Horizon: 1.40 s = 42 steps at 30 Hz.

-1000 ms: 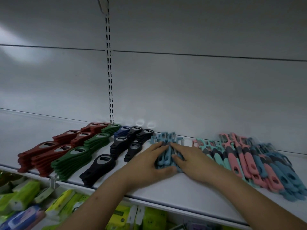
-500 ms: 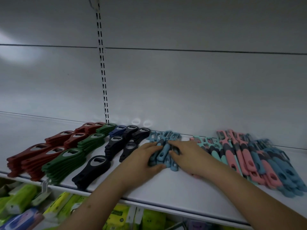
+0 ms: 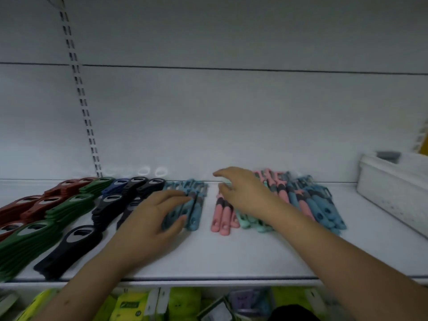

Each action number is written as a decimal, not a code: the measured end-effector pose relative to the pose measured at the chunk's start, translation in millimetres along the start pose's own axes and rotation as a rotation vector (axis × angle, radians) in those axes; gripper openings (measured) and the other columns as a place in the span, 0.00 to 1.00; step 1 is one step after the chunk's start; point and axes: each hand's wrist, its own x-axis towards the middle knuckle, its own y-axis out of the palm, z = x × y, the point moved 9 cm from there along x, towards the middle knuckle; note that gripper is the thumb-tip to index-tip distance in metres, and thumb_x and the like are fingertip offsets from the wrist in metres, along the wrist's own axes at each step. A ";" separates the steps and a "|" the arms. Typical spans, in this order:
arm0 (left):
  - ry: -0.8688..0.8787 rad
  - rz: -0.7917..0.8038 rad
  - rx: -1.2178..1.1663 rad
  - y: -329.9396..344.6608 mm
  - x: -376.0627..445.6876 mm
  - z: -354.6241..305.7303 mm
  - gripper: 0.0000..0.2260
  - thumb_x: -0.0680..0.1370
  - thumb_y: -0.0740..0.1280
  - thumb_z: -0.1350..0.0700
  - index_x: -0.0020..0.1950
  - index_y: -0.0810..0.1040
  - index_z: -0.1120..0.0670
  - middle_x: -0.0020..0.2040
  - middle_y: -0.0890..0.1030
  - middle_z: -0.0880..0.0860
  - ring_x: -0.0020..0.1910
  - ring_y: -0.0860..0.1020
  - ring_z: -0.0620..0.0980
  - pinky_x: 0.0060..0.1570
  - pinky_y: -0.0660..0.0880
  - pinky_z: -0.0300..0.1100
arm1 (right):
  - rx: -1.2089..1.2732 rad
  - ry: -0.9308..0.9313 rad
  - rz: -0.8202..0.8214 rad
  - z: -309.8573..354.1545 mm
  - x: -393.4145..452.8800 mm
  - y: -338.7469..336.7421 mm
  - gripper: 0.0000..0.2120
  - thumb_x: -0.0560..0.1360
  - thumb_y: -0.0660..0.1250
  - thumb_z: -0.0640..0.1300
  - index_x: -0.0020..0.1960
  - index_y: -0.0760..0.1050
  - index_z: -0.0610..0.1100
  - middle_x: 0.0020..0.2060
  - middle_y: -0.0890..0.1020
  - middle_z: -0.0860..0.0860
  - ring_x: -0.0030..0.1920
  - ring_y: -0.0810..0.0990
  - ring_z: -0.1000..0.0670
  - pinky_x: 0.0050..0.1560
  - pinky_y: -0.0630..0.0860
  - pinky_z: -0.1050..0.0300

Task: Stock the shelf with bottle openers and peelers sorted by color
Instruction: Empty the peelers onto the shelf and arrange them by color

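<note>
On the white shelf [image 3: 231,256] lie rows of bottle openers: red [image 3: 30,205], green [image 3: 30,237], black [image 3: 67,249] and a few navy ones [image 3: 118,184]. Right of them sits a neat pile of blue peelers [image 3: 194,205]. My left hand [image 3: 152,221] rests on that pile's left side with fingers laid over it and the thumb against its near end. Further right are pink peelers [image 3: 221,220], mint peelers [image 3: 251,223] and a mixed pink and blue heap [image 3: 310,200]. My right hand [image 3: 245,193] hovers over the pink and mint ones, fingers spread and holding nothing.
A white bin [image 3: 393,188] stands at the shelf's right end. A slotted upright [image 3: 81,96] runs up the back wall. Yellow-green packets [image 3: 183,304] hang on the shelf below. A bare gap separates the blue pile from the pink peelers.
My right hand has left the blue pile and moved right, above the pink and mint peelers. My left hand stays on the blue pile. The view has shifted right.
</note>
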 end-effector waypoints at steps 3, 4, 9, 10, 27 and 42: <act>0.082 0.012 -0.075 15.9 15.7 -32.4 0.17 0.78 0.61 0.44 0.65 0.77 0.44 0.63 0.74 0.40 0.63 0.70 0.35 0.61 0.58 0.19 | -0.072 0.032 -0.212 -35.4 -11.7 -56.0 0.18 0.80 0.62 0.39 0.69 0.74 0.42 0.66 0.77 0.44 0.67 0.74 0.45 0.67 0.64 0.60; 0.138 0.026 -0.083 24.7 22.8 -49.4 0.18 0.78 0.60 0.44 0.65 0.77 0.45 0.62 0.74 0.41 0.62 0.71 0.37 0.62 0.60 0.23 | -0.061 0.090 -0.270 -53.0 -18.3 -73.1 0.18 0.79 0.63 0.39 0.69 0.74 0.41 0.66 0.77 0.44 0.66 0.75 0.44 0.66 0.65 0.60; 0.391 0.061 0.029 72.3 65.1 -129.0 0.23 0.78 0.61 0.41 0.70 0.73 0.47 0.66 0.74 0.47 0.63 0.72 0.48 0.62 0.72 0.46 | -0.029 0.363 -0.425 -132.0 -60.6 -119.2 0.13 0.77 0.66 0.40 0.60 0.79 0.42 0.55 0.82 0.47 0.51 0.78 0.50 0.46 0.66 0.71; 0.394 0.086 0.028 82.3 74.9 -135.5 0.25 0.77 0.60 0.38 0.72 0.71 0.46 0.68 0.72 0.47 0.65 0.71 0.48 0.64 0.71 0.47 | -0.030 0.385 -0.399 -138.7 -64.2 -115.5 0.10 0.76 0.67 0.41 0.57 0.80 0.43 0.50 0.83 0.49 0.49 0.79 0.51 0.41 0.65 0.73; 0.258 0.168 -0.124 123.8 97.5 -117.4 0.33 0.71 0.58 0.32 0.73 0.69 0.45 0.73 0.67 0.48 0.72 0.64 0.49 0.72 0.64 0.48 | -0.471 0.499 -0.012 -127.4 -43.5 -69.8 0.11 0.74 0.70 0.44 0.54 0.75 0.42 0.54 0.80 0.44 0.53 0.80 0.43 0.44 0.73 0.56; 0.004 0.004 -0.585 94.1 98.9 -119.6 0.22 0.75 0.60 0.36 0.62 0.80 0.45 0.47 0.84 0.42 0.45 0.80 0.37 0.50 0.75 0.33 | 0.800 0.477 -0.051 -121.3 -57.7 -85.4 0.06 0.75 0.73 0.40 0.45 0.81 0.36 0.35 0.85 0.46 0.31 0.82 0.54 0.35 0.78 0.65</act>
